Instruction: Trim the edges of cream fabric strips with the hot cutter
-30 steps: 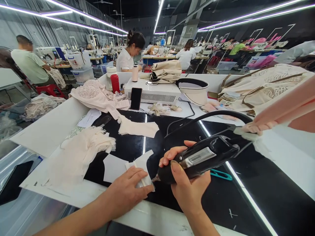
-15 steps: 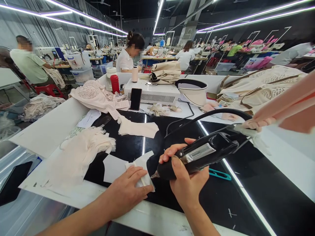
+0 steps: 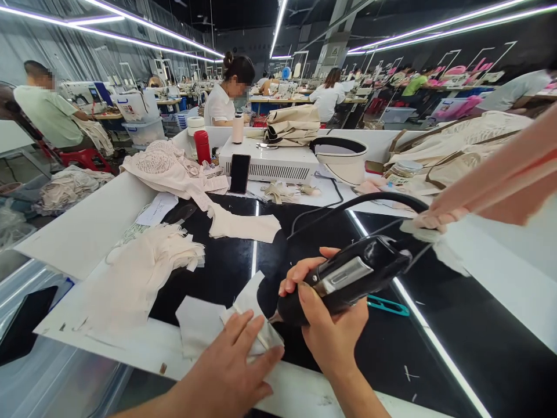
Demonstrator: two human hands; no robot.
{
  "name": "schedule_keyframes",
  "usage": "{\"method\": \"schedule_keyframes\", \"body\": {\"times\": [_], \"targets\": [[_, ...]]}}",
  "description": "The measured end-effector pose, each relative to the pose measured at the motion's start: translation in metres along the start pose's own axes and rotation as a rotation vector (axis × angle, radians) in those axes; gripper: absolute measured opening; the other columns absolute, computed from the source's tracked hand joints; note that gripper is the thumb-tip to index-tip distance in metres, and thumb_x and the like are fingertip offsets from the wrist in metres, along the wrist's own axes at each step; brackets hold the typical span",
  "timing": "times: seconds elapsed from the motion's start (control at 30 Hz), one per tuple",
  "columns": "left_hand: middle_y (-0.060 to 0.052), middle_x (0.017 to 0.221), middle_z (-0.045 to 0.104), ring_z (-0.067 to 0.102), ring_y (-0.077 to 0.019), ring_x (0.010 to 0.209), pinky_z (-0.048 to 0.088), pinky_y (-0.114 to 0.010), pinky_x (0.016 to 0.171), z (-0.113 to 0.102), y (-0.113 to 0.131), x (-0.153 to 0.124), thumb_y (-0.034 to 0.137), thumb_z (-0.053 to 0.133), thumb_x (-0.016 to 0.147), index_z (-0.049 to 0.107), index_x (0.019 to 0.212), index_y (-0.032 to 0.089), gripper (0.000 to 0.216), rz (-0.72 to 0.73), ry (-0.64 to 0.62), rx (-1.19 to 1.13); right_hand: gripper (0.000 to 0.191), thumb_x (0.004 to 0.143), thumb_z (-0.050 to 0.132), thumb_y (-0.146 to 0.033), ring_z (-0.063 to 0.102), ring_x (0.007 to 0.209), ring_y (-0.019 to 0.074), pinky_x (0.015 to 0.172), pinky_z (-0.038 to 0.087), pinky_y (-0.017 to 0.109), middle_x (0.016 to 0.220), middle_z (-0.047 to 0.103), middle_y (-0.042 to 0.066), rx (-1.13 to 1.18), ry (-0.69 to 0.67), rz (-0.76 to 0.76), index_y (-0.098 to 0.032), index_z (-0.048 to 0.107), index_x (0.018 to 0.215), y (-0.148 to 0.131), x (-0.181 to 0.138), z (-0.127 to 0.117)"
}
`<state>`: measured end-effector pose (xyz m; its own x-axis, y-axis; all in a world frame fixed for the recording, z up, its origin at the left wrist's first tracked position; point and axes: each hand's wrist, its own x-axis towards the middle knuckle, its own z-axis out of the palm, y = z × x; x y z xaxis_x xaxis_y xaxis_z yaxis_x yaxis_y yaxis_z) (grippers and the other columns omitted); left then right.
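Observation:
My left hand (image 3: 235,366) lies palm down near the table's front edge, fingers spread and pressing on a small white fabric piece (image 3: 251,295). Another white piece (image 3: 198,325) sits partly under it, to the left. My right hand (image 3: 333,334) is wrapped around a black corded hand tool (image 3: 348,276) with a pointed metal tip. That tip is at the right edge of the white fabric piece; whether it touches I cannot tell. Peach cloth (image 3: 487,180) is tied at the tool's rear end and stretches up to the right. A teal flat tool (image 3: 389,305) rests behind my right hand.
Pale fabric pieces (image 3: 134,267) are heaped at left, near a beige cut piece (image 3: 246,227). A lace bra (image 3: 159,158), a phone (image 3: 239,174), a red bottle (image 3: 202,147) and a white vented box (image 3: 270,166) stand farther back. People sit at sewing machines beyond.
My left hand and the white pieces have shifted toward me, and the piece under my fingers has turned slightly. The tool in my right hand has moved a little left, its rear end lower.

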<state>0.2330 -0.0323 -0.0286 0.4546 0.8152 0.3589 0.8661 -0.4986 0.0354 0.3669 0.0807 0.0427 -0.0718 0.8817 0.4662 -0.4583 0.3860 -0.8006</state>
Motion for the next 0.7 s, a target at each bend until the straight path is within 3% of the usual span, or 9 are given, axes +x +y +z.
{"method": "schedule_keyframes", "body": {"times": [0.07, 0.17, 0.27, 0.4, 0.57, 0.7], "targets": [[-0.021, 0.137, 0.064, 0.060, -0.0352, 0.130, 0.060, -0.047, 0.098, -0.004, 0.006, -0.002, 0.053, 0.059, 0.099, 0.057, 0.137, 0.016, 0.052, 0.043, 0.015, 0.032, 0.039, 0.088, 0.074, -0.017, 0.065, 0.063, 0.0123, 0.058, 0.058, 0.027, 0.083, 0.065, -0.004, 0.010, -0.023, -0.008, -0.029, 0.057, 0.121, -0.003, -0.004, -0.003], [-0.016, 0.123, 0.071, 0.065, -0.0263, 0.122, 0.057, -0.039, 0.103, -0.015, 0.001, 0.005, 0.031, 0.048, 0.107, 0.063, 0.123, 0.011, 0.030, 0.028, 0.102, 0.011, 0.039, 0.088, 0.074, -0.015, 0.064, 0.063, 0.0119, 0.058, 0.059, 0.026, 0.083, 0.065, -0.004, 0.023, -0.030, -0.023, -0.029, 0.057, 0.120, -0.006, -0.008, -0.005], [-0.011, 0.107, 0.072, 0.068, -0.0222, 0.107, 0.059, -0.036, 0.099, -0.021, -0.017, 0.018, 0.018, 0.041, 0.107, 0.066, 0.108, 0.010, 0.025, 0.016, 0.101, -0.106, 0.040, 0.087, 0.072, -0.012, 0.064, 0.063, 0.0118, 0.057, 0.058, 0.026, 0.082, 0.065, -0.004, 0.024, -0.022, -0.023, -0.029, 0.057, 0.120, -0.006, -0.009, -0.004], [-0.010, 0.111, 0.069, 0.067, -0.0217, 0.106, 0.060, -0.034, 0.095, -0.017, -0.045, 0.025, 0.016, 0.046, 0.105, 0.064, 0.109, 0.012, 0.019, 0.100, 0.020, -0.219, 0.043, 0.084, 0.071, -0.009, 0.062, 0.063, 0.0121, 0.055, 0.057, 0.025, 0.081, 0.065, -0.005, -0.006, 0.000, -0.031, -0.029, 0.058, 0.119, -0.006, -0.008, -0.003], [-0.008, 0.116, 0.068, 0.067, -0.0206, 0.109, 0.059, -0.031, 0.096, -0.014, -0.063, 0.022, 0.020, 0.043, 0.108, 0.063, 0.115, 0.015, 0.022, 0.082, -0.064, -0.220, 0.042, 0.082, 0.071, -0.010, 0.062, 0.064, 0.0131, 0.057, 0.058, 0.027, 0.080, 0.064, -0.004, -0.059, 0.010, -0.052, -0.029, 0.056, 0.117, -0.007, -0.008, -0.002], [-0.009, 0.117, 0.069, 0.068, -0.0210, 0.109, 0.061, -0.032, 0.095, -0.014, -0.066, 0.019, 0.020, 0.041, 0.108, 0.062, 0.117, 0.014, 0.024, 0.116, -0.012, -0.168, 0.043, 0.083, 0.071, -0.009, 0.061, 0.063, 0.0127, 0.055, 0.058, 0.026, 0.080, 0.064, -0.004, -0.049, -0.003, -0.053, -0.030, 0.056, 0.117, -0.008, -0.009, -0.001]]}}
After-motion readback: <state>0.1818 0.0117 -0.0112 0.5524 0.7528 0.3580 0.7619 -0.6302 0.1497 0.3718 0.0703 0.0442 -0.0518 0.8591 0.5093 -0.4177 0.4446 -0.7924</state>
